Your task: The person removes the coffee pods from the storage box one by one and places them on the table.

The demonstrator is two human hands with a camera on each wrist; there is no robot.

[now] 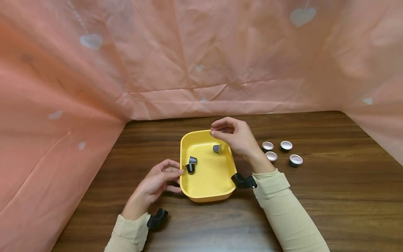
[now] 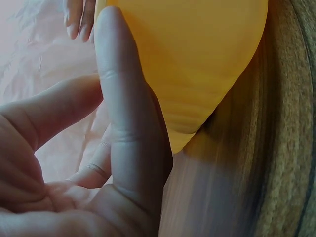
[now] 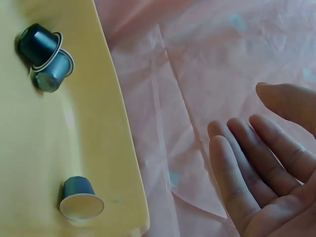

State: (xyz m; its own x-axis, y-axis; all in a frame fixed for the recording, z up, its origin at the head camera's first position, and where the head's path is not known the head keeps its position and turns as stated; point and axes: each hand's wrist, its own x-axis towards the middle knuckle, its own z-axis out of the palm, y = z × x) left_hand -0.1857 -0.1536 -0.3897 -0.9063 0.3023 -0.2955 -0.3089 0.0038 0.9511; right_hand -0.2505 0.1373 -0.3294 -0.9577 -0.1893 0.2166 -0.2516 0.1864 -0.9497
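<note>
Head view: left hand (image 1: 157,180) with grip clamped on left rim of yellow tray (image 1: 209,178). Inside, near left side: black capsule (image 1: 190,169) touching blue-grey capsule (image 1: 193,160). On tabletop (image 1: 330,182), right of tray: four capsules (image 1: 296,160), pale lids up. Toward far right inside tray: second blue-grey capsule (image 1: 216,148). Above far right rim: right hand (image 1: 237,137), thumb and fingers apart. Beyond: pink cloth (image 1: 220,45).

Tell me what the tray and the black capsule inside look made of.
Tray: probably semi-gloss plastic, going by its even yellow color, rounded corners and soft sheen. Black capsule: aluminum or plastic, smooth with shiny highlights; looks leave that open.
</note>
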